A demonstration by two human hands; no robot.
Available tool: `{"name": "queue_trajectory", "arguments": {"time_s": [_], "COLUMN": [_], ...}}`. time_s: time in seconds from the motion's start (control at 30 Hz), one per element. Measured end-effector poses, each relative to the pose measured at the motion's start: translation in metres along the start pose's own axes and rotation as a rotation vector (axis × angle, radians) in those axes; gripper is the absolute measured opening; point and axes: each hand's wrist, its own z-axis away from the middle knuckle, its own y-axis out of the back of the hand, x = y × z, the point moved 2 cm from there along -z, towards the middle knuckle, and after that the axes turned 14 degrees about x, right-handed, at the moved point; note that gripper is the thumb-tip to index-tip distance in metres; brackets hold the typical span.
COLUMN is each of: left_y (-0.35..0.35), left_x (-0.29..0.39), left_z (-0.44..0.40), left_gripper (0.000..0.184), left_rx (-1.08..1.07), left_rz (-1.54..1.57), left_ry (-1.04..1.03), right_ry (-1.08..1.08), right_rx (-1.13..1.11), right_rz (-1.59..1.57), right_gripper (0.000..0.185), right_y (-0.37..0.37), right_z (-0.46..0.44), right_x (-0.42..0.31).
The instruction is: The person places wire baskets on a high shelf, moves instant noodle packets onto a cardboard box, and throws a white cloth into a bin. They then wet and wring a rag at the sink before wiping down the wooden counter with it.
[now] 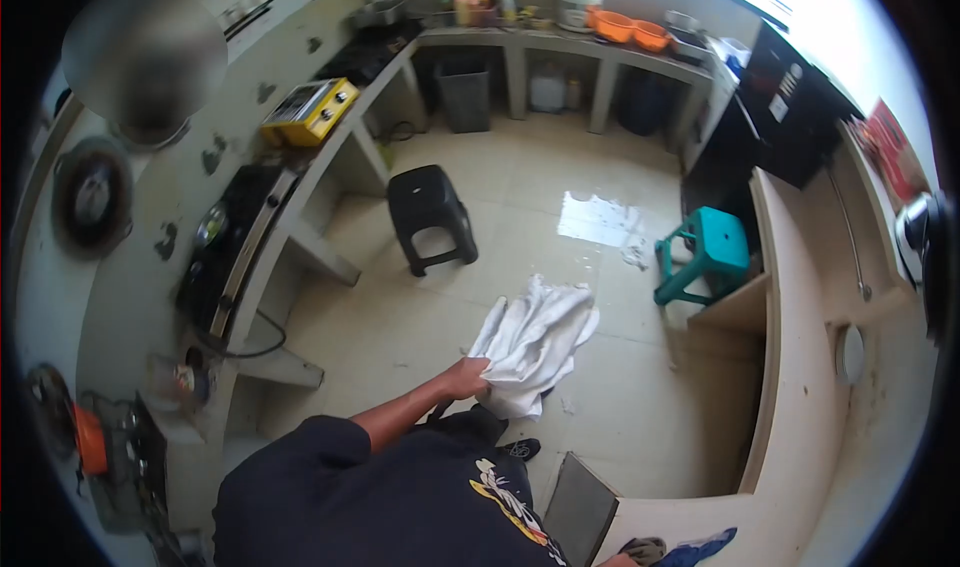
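My left hand (468, 378) is closed around one edge of a bunched white cloth (535, 342). The cloth hangs in loose folds over the tiled floor, in front of my dark shirt. At the bottom edge, only a sliver of my right hand (618, 561) shows, and its fingers cannot be made out. It is beside a crumpled grey-brown cloth (643, 549) on the wooden counter, and whether it grips that cloth is unclear. A blue cloth (700, 549) lies just to the right.
A black stool (428, 202) and a green stool (715, 245) stand on the floor (520, 197). Between them is a bright, wet-looking patch (600, 217). Stoves (240, 237) and a yellow appliance (310, 112) line the left counter. A black fridge (790, 97) stands right.
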Motion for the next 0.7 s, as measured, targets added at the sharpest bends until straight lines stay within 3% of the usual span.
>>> {"name": "queue_trajectory", "arguments": {"time_s": [0.1,0.23,0.3,0.33,0.4,0.43,0.53,0.6,0.67,0.7], "left_y": [0.019,0.049,0.070,0.086,0.115,0.130,0.174,0.207,0.230,0.239], "left_x": [-0.026,-0.056,-0.078,-0.080,-0.087,-0.096,-0.138,-0.153,-0.173,-0.186], "left_z": [0.053,0.094,0.106,0.106,0.117,0.122,0.139,0.153,0.169,0.176], "left_gripper": [0.032,0.036,0.035,0.035,0.036,0.037,0.033,0.034,0.034,0.034], "left_rx": [0.084,0.383,0.505,0.567,0.661,0.664,0.604,0.561,0.620,0.657], "left_rz": [-0.009,-0.033,-0.082,-0.107,-0.059,-0.011,0.024,0.019,0.119,0.147], "left_ry": [0.145,0.021,0.056,0.074,0.192,0.214,0.285,0.357,0.370,0.365], "right_ry": [0.136,0.302,0.409,0.501,0.580,0.686,0.919,1.102,1.297,1.412], "right_rx": [-0.025,-0.079,-0.153,-0.310,-0.083,-0.146,-0.376,-0.385,-0.520,-0.514], "right_rz": [-0.016,-0.057,-0.063,-0.038,-0.206,-0.258,-0.415,-0.433,-0.441,-0.555], "right_gripper": [0.027,0.030,0.031,0.044,0.025,0.027,0.033,0.032,0.037,0.039], "right_y": [0.012,0.042,0.066,0.073,0.031,0.023,0.035,0.033,0.028,0.063], "right_z": [0.008,0.034,0.056,0.069,0.094,0.117,0.237,0.332,0.435,0.499], "right_x": [-0.006,-0.024,-0.044,-0.064,-0.095,-0.113,-0.187,-0.242,-0.305,-0.330]}}
